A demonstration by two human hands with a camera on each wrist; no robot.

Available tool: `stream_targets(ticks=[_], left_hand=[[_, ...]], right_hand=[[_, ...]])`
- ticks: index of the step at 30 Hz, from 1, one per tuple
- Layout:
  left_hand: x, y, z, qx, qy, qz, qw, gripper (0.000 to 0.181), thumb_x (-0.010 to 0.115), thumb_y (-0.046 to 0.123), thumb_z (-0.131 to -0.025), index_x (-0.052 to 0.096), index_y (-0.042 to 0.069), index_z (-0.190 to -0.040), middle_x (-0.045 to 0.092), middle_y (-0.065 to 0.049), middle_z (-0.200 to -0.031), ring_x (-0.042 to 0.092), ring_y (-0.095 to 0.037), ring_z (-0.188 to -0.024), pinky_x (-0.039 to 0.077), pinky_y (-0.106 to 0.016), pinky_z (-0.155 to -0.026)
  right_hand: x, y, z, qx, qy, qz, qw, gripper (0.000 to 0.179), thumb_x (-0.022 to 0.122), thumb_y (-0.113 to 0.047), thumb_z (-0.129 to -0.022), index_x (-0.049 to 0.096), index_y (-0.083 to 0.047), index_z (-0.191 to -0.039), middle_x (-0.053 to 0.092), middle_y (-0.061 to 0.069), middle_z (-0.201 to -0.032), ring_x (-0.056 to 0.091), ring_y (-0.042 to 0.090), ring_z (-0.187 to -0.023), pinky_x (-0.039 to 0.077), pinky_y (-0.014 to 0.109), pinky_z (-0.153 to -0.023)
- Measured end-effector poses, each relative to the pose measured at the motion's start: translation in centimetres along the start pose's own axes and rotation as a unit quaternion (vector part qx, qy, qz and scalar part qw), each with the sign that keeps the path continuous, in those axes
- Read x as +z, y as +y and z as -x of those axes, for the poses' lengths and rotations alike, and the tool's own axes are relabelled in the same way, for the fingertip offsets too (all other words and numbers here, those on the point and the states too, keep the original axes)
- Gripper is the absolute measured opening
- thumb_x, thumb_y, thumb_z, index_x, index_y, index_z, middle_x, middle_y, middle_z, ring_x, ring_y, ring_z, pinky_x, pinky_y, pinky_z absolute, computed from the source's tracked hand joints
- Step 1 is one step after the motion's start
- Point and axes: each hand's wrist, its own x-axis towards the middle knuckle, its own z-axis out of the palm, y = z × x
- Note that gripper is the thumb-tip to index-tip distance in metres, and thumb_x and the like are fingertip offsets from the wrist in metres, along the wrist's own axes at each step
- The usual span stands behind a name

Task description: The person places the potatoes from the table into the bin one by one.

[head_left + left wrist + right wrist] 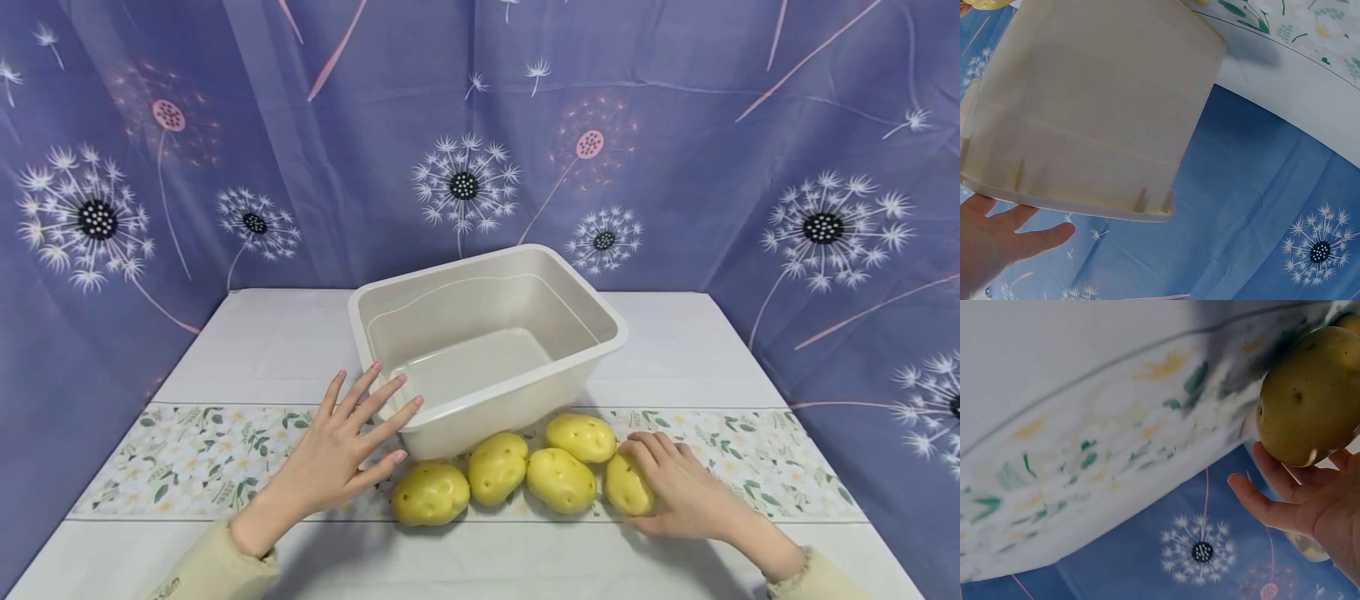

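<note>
In the head view, the right hand (678, 492) curls round the rightmost potato (628, 485), fingers over its far side and thumb at its near side. Four other potatoes (561, 481) lie beside it along the near wall of the rectangular plastic tub (517, 408), on the floral strip (750, 458). The left hand (333, 454) grips nothing; its fingers spread out by the tub's left corner.

In the left wrist view, that hand's thumb stands apart from the tub's rim, and the fingertips pass out of sight behind it; I cannot tell whether they touch.

In the right wrist view, fingers meet the potato's rounded side, while one outer finger stands clear. The skin looks smooth and probably slippery, so opposed thumb and fingers should hold better than fingertips alone; a light left palm would steady the tub.
</note>
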Motion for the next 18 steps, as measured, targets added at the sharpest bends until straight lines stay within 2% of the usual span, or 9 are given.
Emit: stream_targets(ticks=[6,13,18], left_hand=[[0.1,0.0,0.2,-0.005,-0.004,0.004,1.0000,0.052,0.021,0.050,-0.095,0.042,0.023,-0.134,0.035,-0.007,-0.142,0.026,-0.036,-0.132,0.005,-0.054,-0.110],[0.1,0.0,0.2,-0.004,0.003,0.010,0.9999,0.051,0.022,0.050,-0.095,0.043,0.024,-0.133,0.034,-0.006,-0.143,0.025,-0.035,-0.133,0.005,-0.053,-0.110],[0.1,0.0,0.1,-0.006,-0.001,0.011,0.9999,0.052,0.021,0.050,-0.095,0.042,0.024,-0.134,0.035,-0.007,-0.142,0.025,-0.035,-0.133,0.004,-0.053,-0.110]], right_hand=[[-1.6,0.6,-0.5,0.010,0.010,-0.001,0.9999,0.079,0.079,-0.051,-0.044,0.051,-0.012,-0.107,0.051,0.008,-0.109,0.049,0.022,-0.098,0.044,0.042,-0.068],[-4.5,2.1,-1.8,-0.007,0.041,0.010,0.9991,0.079,0.080,-0.046,-0.045,0.051,-0.008,-0.108,0.051,0.013,-0.109,0.048,0.022,-0.096,0.043,0.042,-0.069],[-7.0,3.3,-3.3,-0.027,0.063,0.022,0.9974,0.080,0.077,-0.050,-0.049,0.050,-0.005,-0.109,0.050,0.017,-0.111,0.046,0.026,-0.097,0.043,0.046,-0.069]])
